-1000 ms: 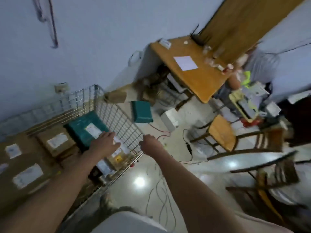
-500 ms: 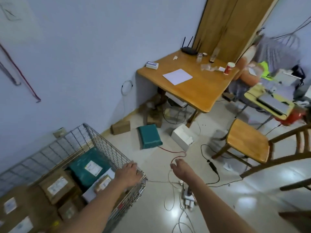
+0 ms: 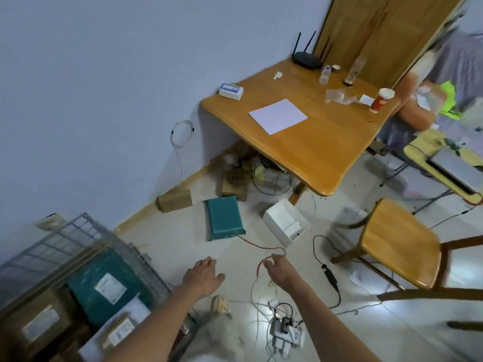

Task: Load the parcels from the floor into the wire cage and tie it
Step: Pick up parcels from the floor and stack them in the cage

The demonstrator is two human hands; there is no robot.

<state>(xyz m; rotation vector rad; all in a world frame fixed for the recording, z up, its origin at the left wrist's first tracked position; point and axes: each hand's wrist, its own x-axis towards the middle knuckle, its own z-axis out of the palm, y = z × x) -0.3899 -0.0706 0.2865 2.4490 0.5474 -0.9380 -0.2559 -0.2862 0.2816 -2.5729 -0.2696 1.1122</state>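
Both hands reaching forward, left hand (image 3: 202,276) and right hand (image 3: 279,267) spread, gripping nothing | wire cage (image 3: 86,236) partly holding parcels | teal parcel (image 3: 224,222) and brown box (image 3: 174,199) lying on floor | tying remaining

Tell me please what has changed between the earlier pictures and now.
The left hand has left the wire cage rim, which it touched half a second ago, and now reaches open over the floor toward the green parcel. The right hand also stretches forward, near the red wire, holding nothing. The green parcel, the brown box and the white box lie where they were; the cage load is unchanged.
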